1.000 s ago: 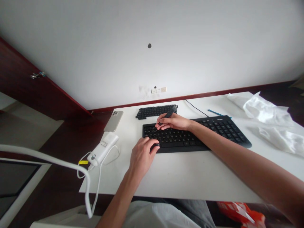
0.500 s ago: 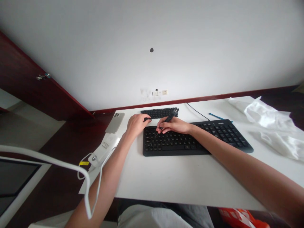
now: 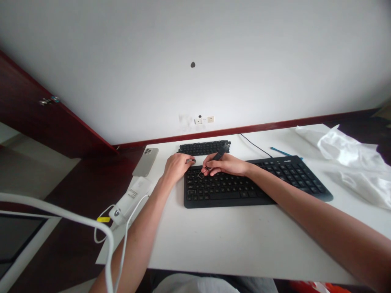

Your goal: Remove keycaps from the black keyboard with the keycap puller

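A black keyboard (image 3: 226,195) lies on the white desk. My right hand (image 3: 224,163) rests above its left half, closed around a black-handled keycap puller (image 3: 220,152). The puller's wire end (image 3: 200,176) is down at the keys on the left side; whether it grips a key cannot be made out. Just off the keyboard's upper left corner is my left hand (image 3: 177,166), pinching a small black keycap (image 3: 191,160) between thumb and finger. Behind both hands, loose black keycaps (image 3: 203,147) lie in keyboard-like rows.
A phone (image 3: 145,162) lies at the desk's left edge, with a white power strip (image 3: 132,198) and cable nearer me. Right of the keyboard are a thin blue stick (image 3: 282,151) and crumpled white plastic (image 3: 345,142). The wall stands behind the desk.
My left hand has drawn slightly back from the laid-out keycaps, toward the keyboard, with the keycap still pinched. My right hand stays nearly in place. The view has shifted a little.
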`<state>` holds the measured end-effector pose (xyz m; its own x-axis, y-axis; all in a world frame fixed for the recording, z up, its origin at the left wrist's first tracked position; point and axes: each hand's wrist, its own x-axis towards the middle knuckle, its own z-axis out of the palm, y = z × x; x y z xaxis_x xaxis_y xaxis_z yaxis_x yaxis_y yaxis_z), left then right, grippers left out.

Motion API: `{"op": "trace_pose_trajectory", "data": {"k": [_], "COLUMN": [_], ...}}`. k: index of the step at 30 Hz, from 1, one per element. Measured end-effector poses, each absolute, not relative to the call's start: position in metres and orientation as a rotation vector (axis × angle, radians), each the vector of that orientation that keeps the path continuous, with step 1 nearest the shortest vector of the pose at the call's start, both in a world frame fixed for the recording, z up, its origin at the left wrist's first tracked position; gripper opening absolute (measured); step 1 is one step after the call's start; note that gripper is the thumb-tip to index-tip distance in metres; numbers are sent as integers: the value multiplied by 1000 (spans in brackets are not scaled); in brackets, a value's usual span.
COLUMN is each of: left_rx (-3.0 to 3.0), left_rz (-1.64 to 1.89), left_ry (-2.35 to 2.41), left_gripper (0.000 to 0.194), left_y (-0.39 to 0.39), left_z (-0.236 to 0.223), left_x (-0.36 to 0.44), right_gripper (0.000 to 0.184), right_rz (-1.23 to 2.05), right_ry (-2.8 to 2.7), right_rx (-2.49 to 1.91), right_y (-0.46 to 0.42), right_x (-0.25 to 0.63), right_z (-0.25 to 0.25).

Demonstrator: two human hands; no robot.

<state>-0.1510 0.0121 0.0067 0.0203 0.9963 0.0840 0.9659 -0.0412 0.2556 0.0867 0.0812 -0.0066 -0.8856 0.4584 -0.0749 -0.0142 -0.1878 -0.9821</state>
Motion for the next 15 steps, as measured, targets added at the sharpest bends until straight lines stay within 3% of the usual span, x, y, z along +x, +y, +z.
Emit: {"op": "trace_pose_trajectory", "data": {"k": [15], "left_rx": [2082], "left_rz": [464], "left_ry": [2142], "left_gripper": [25], "left_y": [12], "left_z": [-2], "left_x": [-154], "right_gripper": [36], "right_rz": [2151], "right_ry": [-1754], "right_rx": [-565], "right_y": [81], "right_x": [85], "right_z": [-6]}}
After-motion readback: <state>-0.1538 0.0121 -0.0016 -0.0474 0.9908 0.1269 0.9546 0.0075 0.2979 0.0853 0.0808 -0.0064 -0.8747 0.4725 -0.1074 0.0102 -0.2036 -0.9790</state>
